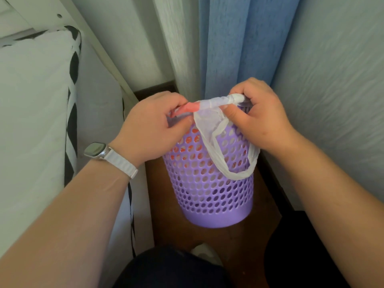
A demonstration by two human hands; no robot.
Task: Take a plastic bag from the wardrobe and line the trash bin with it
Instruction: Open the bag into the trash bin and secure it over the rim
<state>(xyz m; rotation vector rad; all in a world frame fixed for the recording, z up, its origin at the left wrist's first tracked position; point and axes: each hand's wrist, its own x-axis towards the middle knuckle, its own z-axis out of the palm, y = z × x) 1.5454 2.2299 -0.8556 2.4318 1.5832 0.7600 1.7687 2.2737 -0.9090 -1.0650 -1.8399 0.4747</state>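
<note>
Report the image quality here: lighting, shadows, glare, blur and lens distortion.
Head view: soft, even light, no hard shadows; the floor around the trash bin is dim. Head view: the left hand, right hand and plastic bag are sharp; the bottom edge is dark and vague. Head view: wide-angle distortion splays the curtain folds; only a faint sheen on the watch.

Two bare forearms reach in from the lower corners and converge toward the middle of the view. The left hand [153, 123] shows its back, knuckles up, fingers curled under and pinching one end of the rolled edge of a plastic bag [216, 102]. The right hand [261, 115], level with it and a little apart, curls its fingers and thumb round the other end.
</note>
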